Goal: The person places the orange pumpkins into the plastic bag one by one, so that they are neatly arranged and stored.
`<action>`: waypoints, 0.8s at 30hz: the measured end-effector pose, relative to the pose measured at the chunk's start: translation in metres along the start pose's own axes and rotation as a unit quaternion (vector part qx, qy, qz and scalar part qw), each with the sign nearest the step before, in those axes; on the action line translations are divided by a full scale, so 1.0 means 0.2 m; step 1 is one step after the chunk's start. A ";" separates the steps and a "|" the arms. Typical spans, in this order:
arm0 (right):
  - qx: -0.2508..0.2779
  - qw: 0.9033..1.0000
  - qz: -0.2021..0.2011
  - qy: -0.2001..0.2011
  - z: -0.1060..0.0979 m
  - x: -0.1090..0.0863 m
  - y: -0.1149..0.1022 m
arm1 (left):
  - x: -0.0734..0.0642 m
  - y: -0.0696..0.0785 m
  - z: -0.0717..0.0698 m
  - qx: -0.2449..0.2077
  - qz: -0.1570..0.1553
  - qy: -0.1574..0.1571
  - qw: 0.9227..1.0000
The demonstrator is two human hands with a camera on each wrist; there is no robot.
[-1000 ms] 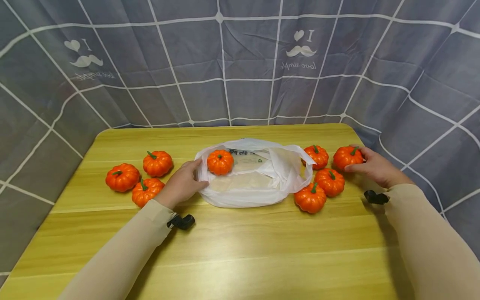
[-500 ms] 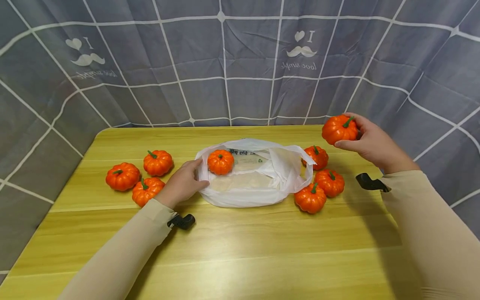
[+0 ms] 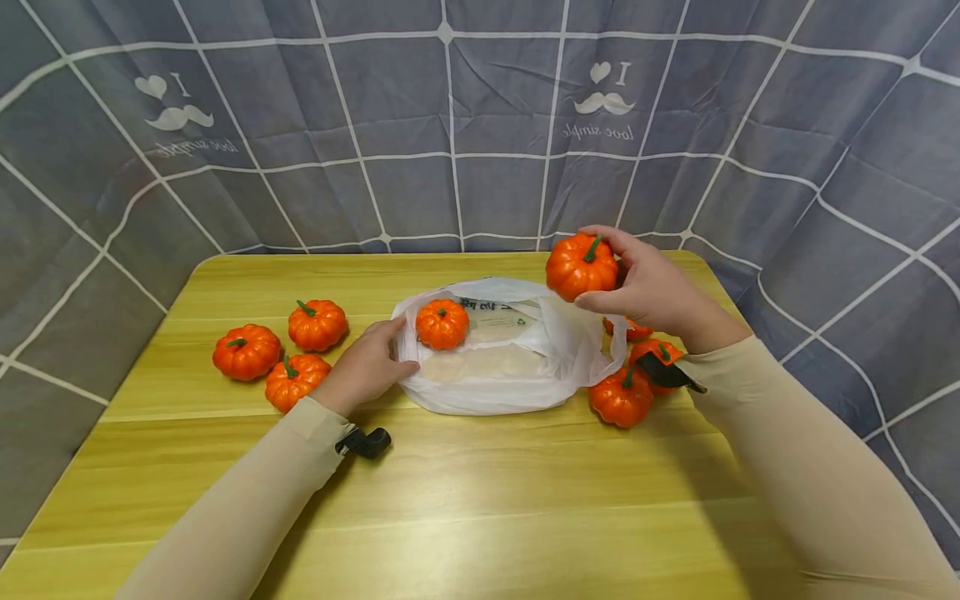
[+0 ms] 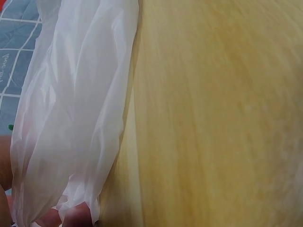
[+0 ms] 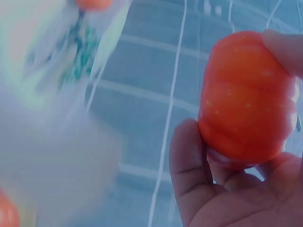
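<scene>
A small orange pumpkin point(image 3: 582, 267) with a green stem is gripped in my right hand point(image 3: 652, 283), raised above the right part of a white plastic bag point(image 3: 487, 398). In the right wrist view, thumb and fingers wrap round that pumpkin point(image 5: 248, 99). The bag lies with its mouth spread, another pumpkin point(image 3: 442, 324) inside at its left end. My left hand point(image 3: 366, 367) holds the bag's left rim, thumb over the edge. In the left wrist view, white plastic point(image 4: 80, 94) covers part of its fingers point(image 4: 78, 215).
Left of the bag sit three pumpkins point(image 3: 247, 352) close to the left forearm. Several others point(image 3: 621, 398) stand at the bag's right end, partly under the right wrist. A grey curtain point(image 3: 495, 200) with white lines hangs behind the wooden table point(image 3: 480, 500).
My right hand has lifted a pumpkin off the table at the right and carried it leftward to over the bag. The left hand and the bag have stayed in place.
</scene>
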State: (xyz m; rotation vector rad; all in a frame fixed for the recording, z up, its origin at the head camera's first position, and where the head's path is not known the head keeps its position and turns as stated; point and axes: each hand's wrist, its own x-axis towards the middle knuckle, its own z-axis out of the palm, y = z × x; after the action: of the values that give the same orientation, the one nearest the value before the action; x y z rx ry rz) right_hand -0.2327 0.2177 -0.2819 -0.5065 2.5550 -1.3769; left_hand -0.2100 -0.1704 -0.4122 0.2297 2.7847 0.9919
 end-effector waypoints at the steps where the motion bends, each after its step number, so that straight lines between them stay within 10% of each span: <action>1: 0.006 1.000 -0.004 -0.008 0.03 0.01 -0.01 | 0.00 0.00 0.00 0.000 0.000 0.000 1.000; 24: -0.074 0.991 0.019 -0.111 0.56 0.27 0.11 | -0.01 0.01 0.00 0.000 0.000 -0.002 1.000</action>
State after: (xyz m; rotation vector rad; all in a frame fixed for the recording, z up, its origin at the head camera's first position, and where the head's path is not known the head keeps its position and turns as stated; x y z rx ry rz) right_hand -0.2498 0.1215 -0.3615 -0.5963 2.4806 -1.0585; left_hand -0.2088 -0.1694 -0.4110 0.2320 2.7817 0.9907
